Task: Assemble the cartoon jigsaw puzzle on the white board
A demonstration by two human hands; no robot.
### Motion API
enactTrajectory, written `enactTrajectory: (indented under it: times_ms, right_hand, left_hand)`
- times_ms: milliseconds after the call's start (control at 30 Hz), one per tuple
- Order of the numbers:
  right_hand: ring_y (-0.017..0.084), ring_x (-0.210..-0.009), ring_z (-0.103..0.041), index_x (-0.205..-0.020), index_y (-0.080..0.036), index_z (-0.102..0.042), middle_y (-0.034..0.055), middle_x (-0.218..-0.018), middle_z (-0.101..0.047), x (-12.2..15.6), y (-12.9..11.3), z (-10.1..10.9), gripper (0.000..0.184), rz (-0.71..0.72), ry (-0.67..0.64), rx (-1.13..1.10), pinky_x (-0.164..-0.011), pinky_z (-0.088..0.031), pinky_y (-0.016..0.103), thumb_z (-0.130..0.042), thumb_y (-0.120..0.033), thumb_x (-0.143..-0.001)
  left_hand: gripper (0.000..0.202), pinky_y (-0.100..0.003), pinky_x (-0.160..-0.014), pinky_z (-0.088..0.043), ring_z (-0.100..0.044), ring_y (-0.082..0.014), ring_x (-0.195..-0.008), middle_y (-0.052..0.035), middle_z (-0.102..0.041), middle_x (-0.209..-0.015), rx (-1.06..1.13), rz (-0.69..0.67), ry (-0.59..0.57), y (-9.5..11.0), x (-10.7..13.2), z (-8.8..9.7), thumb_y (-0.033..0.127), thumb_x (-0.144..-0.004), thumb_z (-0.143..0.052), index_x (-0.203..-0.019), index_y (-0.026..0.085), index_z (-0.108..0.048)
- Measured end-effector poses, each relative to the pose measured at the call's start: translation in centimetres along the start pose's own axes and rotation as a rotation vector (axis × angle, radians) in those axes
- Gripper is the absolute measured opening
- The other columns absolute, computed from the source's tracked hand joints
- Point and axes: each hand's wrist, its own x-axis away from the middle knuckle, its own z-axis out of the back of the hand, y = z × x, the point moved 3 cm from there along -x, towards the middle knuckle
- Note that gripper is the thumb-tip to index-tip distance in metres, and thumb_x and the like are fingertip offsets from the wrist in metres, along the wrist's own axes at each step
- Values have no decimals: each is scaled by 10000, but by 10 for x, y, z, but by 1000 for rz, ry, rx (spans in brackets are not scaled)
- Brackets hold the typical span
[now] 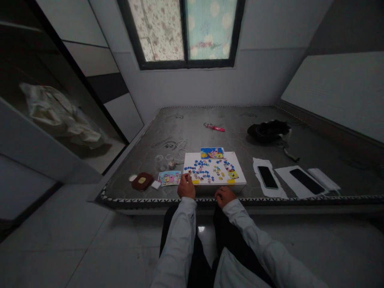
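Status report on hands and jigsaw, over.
Left grip, maybe pinching something, at near edge of white rectangular box. Right grip curled beside that edge. Small blue and yellow jigsaw pieces spread on top. Nothing seemingly blocking them.

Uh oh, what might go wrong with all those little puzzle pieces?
The loose puzzle pieces lie on a white box near the front of the mattress; a bump from the right hand might knock some onto the floor. Many pieces look blue, so they could get mixed up.

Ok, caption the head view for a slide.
Left hand and right hand at the near edge of a white box strewn with jigsaw pieces.
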Motion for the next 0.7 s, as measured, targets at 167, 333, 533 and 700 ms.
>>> enactTrajectory:
  times_ms: [167,333,533,700]
  right_hand:
    - [198,-831,-556,-662,-202,-684,64,-788,-624,0,0,0,204,21,9,-5,-771,-455,297,-531,-78,-714]
    - [195,-818,-550,-658,-203,-679,61,-773,-617,0,0,0,196,32,29,-12,-769,-457,299,-537,-78,-707]
    - [194,-813,-550,-653,-203,-673,59,-776,-617,1,0,0,192,33,48,-16,-749,-453,295,-542,-75,-709]
    - [190,-802,-554,-651,-202,-673,58,-767,-613,1,0,0,200,48,62,-11,-745,-454,296,-535,-70,-709]
  left_hand:
    - [146,-257,-721,-420,-660,-170,-847,-21,-721,-961,7,-62,23,3,2,2,321,-930,-513,-966,239,-629]
    - [122,-252,-739,-441,-661,-163,-847,-15,-723,-947,30,-106,64,4,3,3,310,-889,-574,-942,241,-660]
    - [147,-260,-764,-475,-670,-159,-863,-3,-719,-1001,78,-105,76,4,3,3,284,-866,-589,-990,256,-664]
    - [267,-278,-820,-499,-669,-163,-885,-26,-707,-1049,107,-122,80,3,3,2,243,-852,-570,-1102,256,-662]
